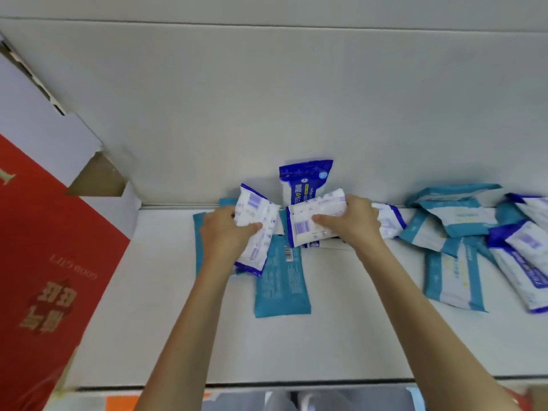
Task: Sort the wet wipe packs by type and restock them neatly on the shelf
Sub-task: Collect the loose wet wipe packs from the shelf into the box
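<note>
While a blue-and-white plastic wipe pack marked "75%" (305,179) stands at the back of the white shelf (326,336), the left hand (228,232) grips a white barcoded pack (258,206) just left of it; the right hand (354,222) pinches a second white barcoded pack (305,215) before it. Far left, a red cardboard box (53,247) reads "GOOD GIFT".

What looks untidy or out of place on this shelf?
On the right, teal packs and blue-edged packs lie mixed, overlapping at odd angles. A lone teal pack lies barcode-up, partly hidden by the blue-edged pack in the left hand.
</note>
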